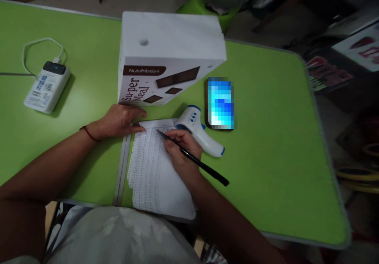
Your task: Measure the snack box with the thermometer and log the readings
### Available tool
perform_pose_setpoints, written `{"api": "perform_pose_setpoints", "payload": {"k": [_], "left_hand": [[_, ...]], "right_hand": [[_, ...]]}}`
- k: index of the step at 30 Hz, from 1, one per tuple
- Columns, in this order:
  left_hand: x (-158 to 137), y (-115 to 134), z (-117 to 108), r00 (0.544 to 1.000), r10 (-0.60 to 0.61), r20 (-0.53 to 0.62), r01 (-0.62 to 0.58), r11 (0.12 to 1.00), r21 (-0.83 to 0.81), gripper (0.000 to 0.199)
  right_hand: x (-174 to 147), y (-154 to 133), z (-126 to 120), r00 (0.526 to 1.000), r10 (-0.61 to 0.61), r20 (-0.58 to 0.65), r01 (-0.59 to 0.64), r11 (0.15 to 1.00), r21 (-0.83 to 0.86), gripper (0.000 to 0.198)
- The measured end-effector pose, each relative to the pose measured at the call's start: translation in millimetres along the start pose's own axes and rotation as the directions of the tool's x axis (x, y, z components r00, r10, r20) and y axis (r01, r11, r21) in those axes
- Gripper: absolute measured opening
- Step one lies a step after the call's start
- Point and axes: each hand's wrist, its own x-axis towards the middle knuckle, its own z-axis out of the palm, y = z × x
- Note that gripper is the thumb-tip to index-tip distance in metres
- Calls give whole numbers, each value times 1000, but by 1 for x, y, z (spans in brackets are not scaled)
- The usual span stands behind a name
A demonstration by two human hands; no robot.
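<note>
Sheets of paper (166, 177) covered in handwritten columns lie in front of me at the table's near edge. In my right hand (186, 149) is a black pen (204, 166), pinched near its lower end with the tip on or just over the top of the writing. My left hand (122, 121) lies at the top left corner of the sheets, thumb and fingers apart, holding nothing. Just beyond it stands a white box (171, 34) printed "NutriMotion Su-per Meal". A white and blue infrared thermometer (201, 131) lies beside my right hand, against the paper's top right.
The green table (281, 149) has a metal seam (122, 173) left of the paper. A phone (220, 104) with a blurred-out screen lies right of the box. At far left is a white power bank (47, 87) with a cable (24, 52). Clutter lies beyond the table.
</note>
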Motion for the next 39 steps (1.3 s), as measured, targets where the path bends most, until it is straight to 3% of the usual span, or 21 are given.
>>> {"api": "perform_pose_setpoints", "payload": {"k": [6,12,22,32,39], "left_hand": [[1,1,1,1000,13,-16,-13,1000,27,33],[2,0,1,998,50,-26,-50,998,-23,25],[2,1,0,1000,15,1,-15,998,-54,27],[2,1,1,1000,23,-8,-23,999,-43,26],[2,2,-1,1000,12,8,-12,998,-54,26]], "right_hand": [[3,-6,4,998,7,-57,-12,995,-96,3],[6,-6,4,999,-42,-14,40,990,-136,5],[3,-1,5,998,-52,19,54,974,-219,6],[2,-5,3,999,12,50,3,959,-282,6],[2,-1,4,1000,-15,11,17,967,-255,7]]}}
